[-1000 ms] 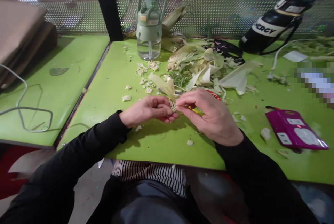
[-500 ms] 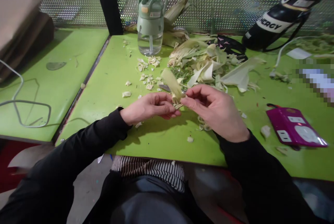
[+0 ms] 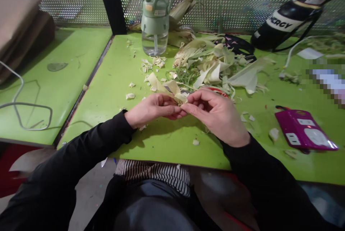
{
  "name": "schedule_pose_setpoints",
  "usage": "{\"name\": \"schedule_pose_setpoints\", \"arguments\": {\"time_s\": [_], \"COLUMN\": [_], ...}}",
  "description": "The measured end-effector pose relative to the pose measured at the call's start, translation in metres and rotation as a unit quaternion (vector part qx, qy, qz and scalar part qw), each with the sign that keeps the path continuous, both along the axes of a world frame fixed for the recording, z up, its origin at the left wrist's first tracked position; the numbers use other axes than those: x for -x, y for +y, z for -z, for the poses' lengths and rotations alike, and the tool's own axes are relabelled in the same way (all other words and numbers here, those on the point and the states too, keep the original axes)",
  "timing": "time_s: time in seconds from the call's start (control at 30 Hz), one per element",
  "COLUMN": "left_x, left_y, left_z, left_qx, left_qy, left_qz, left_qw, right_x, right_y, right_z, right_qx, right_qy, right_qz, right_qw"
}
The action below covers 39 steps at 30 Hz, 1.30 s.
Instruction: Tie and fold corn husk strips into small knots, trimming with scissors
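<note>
Between my two hands is a pale corn husk piece (image 3: 176,91), its folded strips fanning up and to the left. My left hand (image 3: 159,107) pinches its lower end from the left. The thumb and forefinger of my right hand (image 3: 215,114) close on the same end from the right, fingertips meeting the left ones. Just behind my right hand shows the red handle (image 3: 219,91) of a tool, mostly hidden by husk and fingers. A heap of loose corn husks (image 3: 212,65) lies beyond, with small cut husk bits (image 3: 159,61) scattered to its left.
A green-lidded water bottle (image 3: 155,22) and a black upright block (image 3: 113,8) stand at the back before a perforated metal screen (image 3: 215,1). To the right are a black bottle (image 3: 285,22) and a purple power strip (image 3: 306,130). Brown folded material (image 3: 18,26) sits far left.
The husk piece has spread into more strips and tipped leftward. My right hand has shifted slightly left and down, its fingertips now against the left hand's. The red handle has come into view.
</note>
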State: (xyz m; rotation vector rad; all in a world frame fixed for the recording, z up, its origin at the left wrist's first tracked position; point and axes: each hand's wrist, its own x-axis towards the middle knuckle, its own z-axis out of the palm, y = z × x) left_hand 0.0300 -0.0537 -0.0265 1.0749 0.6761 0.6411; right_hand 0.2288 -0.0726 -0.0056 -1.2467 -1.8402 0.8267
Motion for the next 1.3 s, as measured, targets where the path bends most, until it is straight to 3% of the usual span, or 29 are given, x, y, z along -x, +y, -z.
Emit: {"name": "schedule_pose_setpoints", "arguments": {"time_s": [0.13,0.33,0.53,0.63,0.97,1.13,1.3], "left_x": [0.0,0.002,0.002,0.001,-0.003,-0.002,-0.001], "left_y": [-0.001,-0.002,-0.004,-0.004,-0.007,-0.007,-0.005], "left_z": [0.001,-0.003,-0.003,-0.003,-0.002,-0.007,-0.008], "left_qx": [-0.003,-0.019,0.007,0.004,-0.071,-0.097,-0.1], "left_qy": [-0.005,-0.023,-0.064,-0.06,-0.032,-0.021,0.015], "left_qz": [-0.04,0.001,0.038,0.061,-0.002,-0.054,-0.031], "left_qw": [0.999,1.0,0.997,0.996,0.997,0.994,0.994], "right_x": [0.003,-0.001,0.0,0.003,0.004,0.0,-0.002], "right_y": [-0.001,0.002,0.0,-0.001,-0.002,0.004,0.008], "right_z": [0.003,0.002,-0.002,-0.001,0.005,0.002,0.012], "right_qx": [0.002,-0.06,0.033,0.026,-0.017,0.009,0.056], "right_qy": [-0.013,-0.046,-0.045,-0.049,-0.067,-0.047,0.019], "right_qz": [-0.013,0.007,-0.033,-0.012,0.009,-0.051,-0.068], "right_qw": [1.0,0.997,0.998,0.998,0.998,0.998,0.996]}}
